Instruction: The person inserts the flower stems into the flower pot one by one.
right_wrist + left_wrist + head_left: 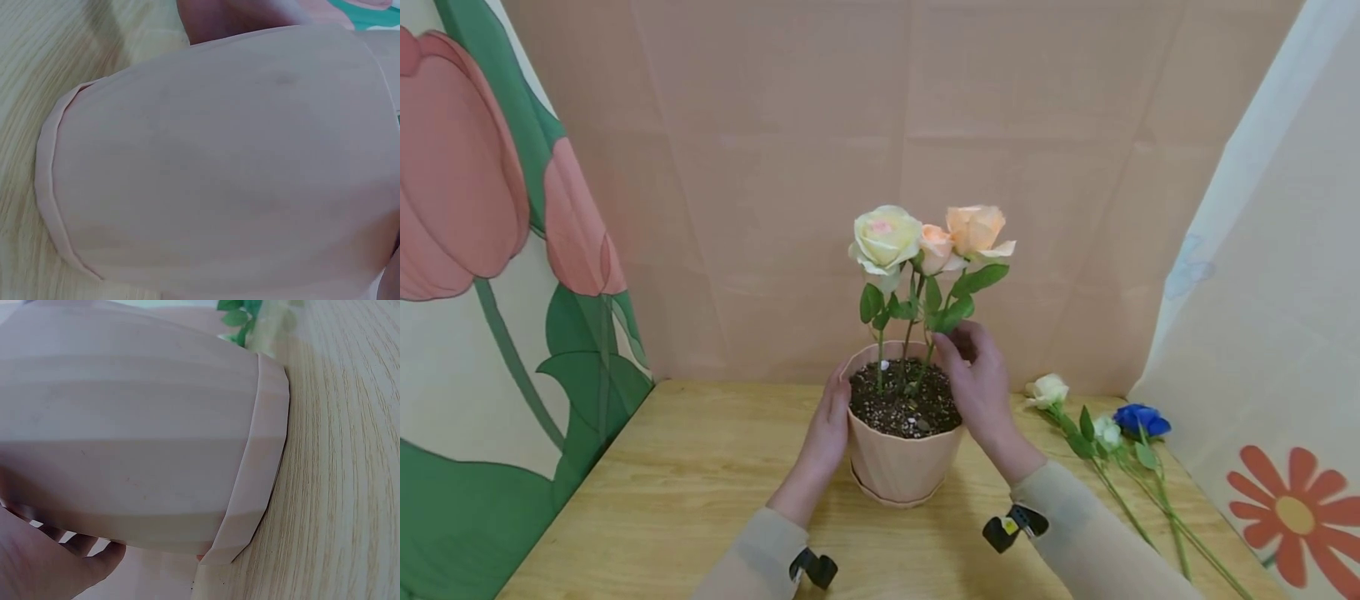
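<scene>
A pink flower pot (904, 467) full of dark soil (898, 408) stands on a matching saucer (262, 444). Rising from the soil are a cream rose (886, 237), a small peach rose (936, 248) and a larger peach rose (976, 229) with green leaves. My left hand (827, 421) rests along the pot's left wall, its fingers stretched up to the rim. At the back right rim is my right hand (981, 383), thumb tip close to the right rose's stem. Leaves and the hand hide its fingertips, so I cannot tell whether they pinch anything.
On the wooden table (700, 467), to the right, lie a white rose (1047, 390), a smaller white rose (1107, 433) and a blue rose (1142, 421) with long stems. A pink backdrop (775, 167) hangs behind, with flower-printed cloths at both sides.
</scene>
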Demonstrator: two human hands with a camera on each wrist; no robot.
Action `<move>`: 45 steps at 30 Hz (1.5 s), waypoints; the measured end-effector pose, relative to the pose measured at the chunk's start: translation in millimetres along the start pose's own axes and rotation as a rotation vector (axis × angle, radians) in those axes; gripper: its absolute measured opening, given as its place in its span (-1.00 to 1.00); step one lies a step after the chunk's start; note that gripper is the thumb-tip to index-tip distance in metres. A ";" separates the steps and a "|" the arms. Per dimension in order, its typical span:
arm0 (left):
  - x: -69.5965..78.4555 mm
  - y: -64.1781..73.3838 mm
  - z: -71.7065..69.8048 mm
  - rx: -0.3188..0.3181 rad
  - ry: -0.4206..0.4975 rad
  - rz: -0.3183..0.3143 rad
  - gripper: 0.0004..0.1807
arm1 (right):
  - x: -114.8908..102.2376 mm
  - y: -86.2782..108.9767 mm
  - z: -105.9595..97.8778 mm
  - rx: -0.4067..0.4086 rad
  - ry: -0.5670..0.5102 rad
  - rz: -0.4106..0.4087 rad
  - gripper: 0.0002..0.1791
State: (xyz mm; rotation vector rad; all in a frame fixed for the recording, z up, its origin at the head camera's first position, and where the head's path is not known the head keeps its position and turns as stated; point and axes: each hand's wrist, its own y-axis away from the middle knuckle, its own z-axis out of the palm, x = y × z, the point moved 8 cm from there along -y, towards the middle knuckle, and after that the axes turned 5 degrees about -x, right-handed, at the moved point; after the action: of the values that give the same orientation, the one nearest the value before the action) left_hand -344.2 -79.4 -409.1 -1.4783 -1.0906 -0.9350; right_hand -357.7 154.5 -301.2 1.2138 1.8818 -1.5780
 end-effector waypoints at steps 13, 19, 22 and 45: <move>-1.5 3.0 0.2 -0.002 -0.010 0.005 -0.33 | 6.7 17.9 -53.2 -0.040 0.146 0.029 -0.57; -1.0 1.8 -0.1 -0.009 0.005 -0.004 -0.33 | 12.3 25.1 -88.7 -0.079 0.281 -0.017 -0.53; -2.1 1.1 1.3 -0.016 0.018 -0.011 -0.32 | 17.3 30.4 -111.3 -0.082 0.351 -0.018 -0.48; 1.0 1.6 -0.6 -0.012 0.008 0.009 -0.36 | 94.8 63.4 -205.8 -0.227 0.597 0.076 -0.40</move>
State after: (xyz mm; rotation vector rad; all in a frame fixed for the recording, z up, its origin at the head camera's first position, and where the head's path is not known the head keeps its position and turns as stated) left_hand -342.3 -79.9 -408.4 -1.4867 -1.0733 -0.9426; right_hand -312.3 379.8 -352.1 1.7555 2.2497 -0.9846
